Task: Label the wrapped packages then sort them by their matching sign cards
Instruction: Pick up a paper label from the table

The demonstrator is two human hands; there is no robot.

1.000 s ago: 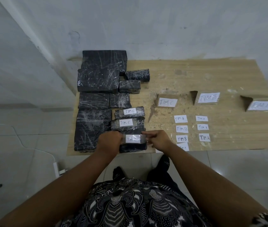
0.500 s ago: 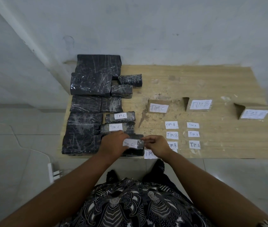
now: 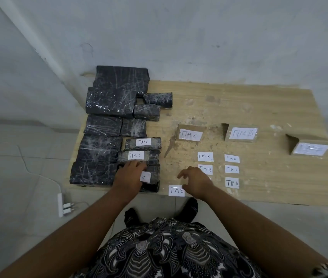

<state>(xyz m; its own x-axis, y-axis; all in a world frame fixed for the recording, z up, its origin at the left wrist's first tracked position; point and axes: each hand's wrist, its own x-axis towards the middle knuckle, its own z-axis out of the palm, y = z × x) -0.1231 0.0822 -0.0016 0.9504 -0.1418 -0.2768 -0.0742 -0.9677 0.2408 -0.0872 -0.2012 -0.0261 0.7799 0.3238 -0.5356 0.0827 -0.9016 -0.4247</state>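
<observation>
working from 9 o'clock across: the unlabelled wrapped packages (image 3: 99, 149) sit in a dark block along the left edge of the surface (image 3: 259, 109), running from near me up to the wall at 12. on their 3 o'clock side are two small packages already carrying tim c labels (image 3: 143, 142), one row behind the other, and nearest me a third small package (image 3: 152, 178) whose label (image 3: 146, 176) shows only its c. my left hand (image 3: 130, 176) lies on that one, fingers (image 3: 137, 164) laid fairly straight over its left end and most of the label, pressing rather than gripping as far as i can judge. next across, my right hand (image 3: 196, 182) hovers above the surface with its fingers (image 3: 181, 174) loosely apart and nothing in them. the piece the coming move turns on, i judge, is the loose tim b label (image 3: 176, 190) at the near edge: it lies at roughly 8 o'clock from the right hand, just beside the thumb, long axis running 9 to 3, and the right hand is plainly the nearer one. more tim b labels (image 3: 205, 156) and a column of tim a labels (image 3: 232, 158) lie from 12 to 2 o'clock of that hand. beyond them stand the sign cards: the tim c card (image 3: 190, 135), the tim b card (image 3: 242, 133), and at far right a third card (image 3: 310, 149) too blurred to read.
</observation>
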